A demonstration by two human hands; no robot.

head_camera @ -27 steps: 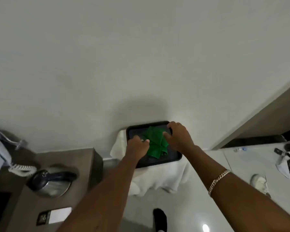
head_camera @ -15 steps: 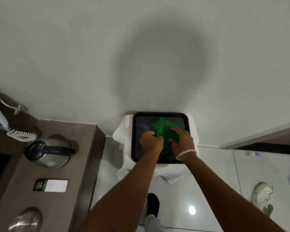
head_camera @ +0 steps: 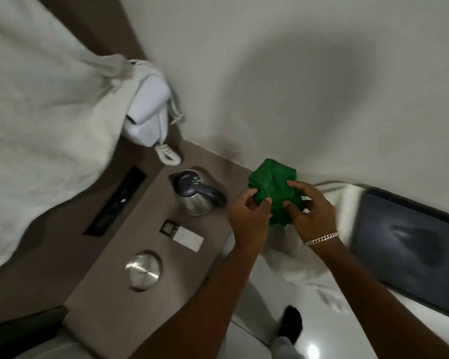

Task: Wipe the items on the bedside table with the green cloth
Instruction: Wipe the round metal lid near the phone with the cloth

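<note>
Both my hands hold the bunched green cloth [head_camera: 272,187] in the air beside the right edge of the brown bedside table [head_camera: 109,275]. My left hand [head_camera: 248,216] pinches its lower left side and my right hand [head_camera: 309,211], with a bracelet at the wrist, grips its right side. On the table stand a steel kettle [head_camera: 196,195] with a dark handle, a small white card with a dark square [head_camera: 184,235], a round steel lid [head_camera: 142,270] and a white telephone [head_camera: 147,110] with a coiled cord.
A black tray [head_camera: 410,247] rests on a white towel [head_camera: 303,263] to the right, with nothing on it. White bedding [head_camera: 36,120] fills the left. A dark control panel [head_camera: 117,203] is set in the table's left part. A white wall lies beyond.
Both hands lifted the green cloth off the black tray and carried it left, up to the bedside table's edge. The view swung left, bringing the bed and telephone into sight.
</note>
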